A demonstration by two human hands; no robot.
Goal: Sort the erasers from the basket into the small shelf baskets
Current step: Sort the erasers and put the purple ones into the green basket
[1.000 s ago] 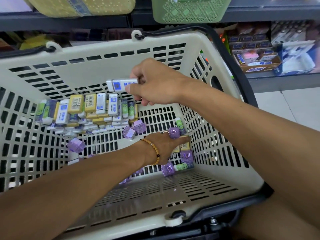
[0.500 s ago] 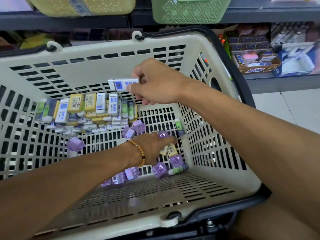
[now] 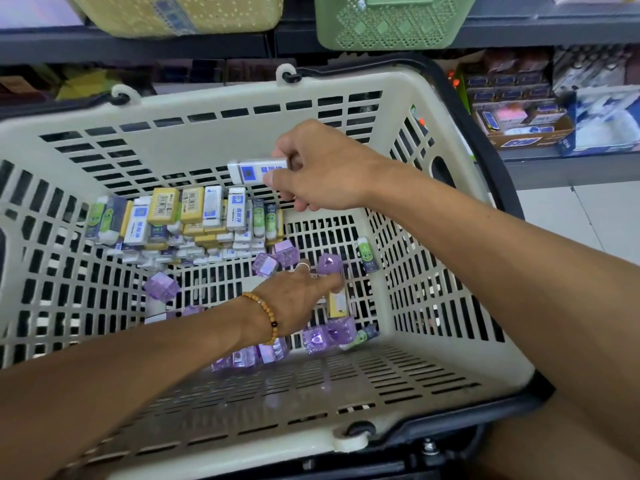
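erasers (image 3: 194, 216) lie heaped at the far left of the slotted cream basket (image 3: 242, 109); left hand (image 3: 298, 292) reaches low among purple cubes (image 3: 329, 265), grip unclear; right hand (image 3: 322, 168) pinches a white-and-blue eraser (image 3: 249, 172) above.

Two hands work inside a cream shopping basket (image 3: 214, 112) of erasers.

The right hand (image 3: 322, 168) pinches a white-and-blue eraser (image 3: 258, 170) above the pile (image 3: 187, 220); below it, the left hand (image 3: 298, 292), a beaded bracelet (image 3: 265, 315) at its wrist, reaches among purple cube erasers (image 3: 329, 265).
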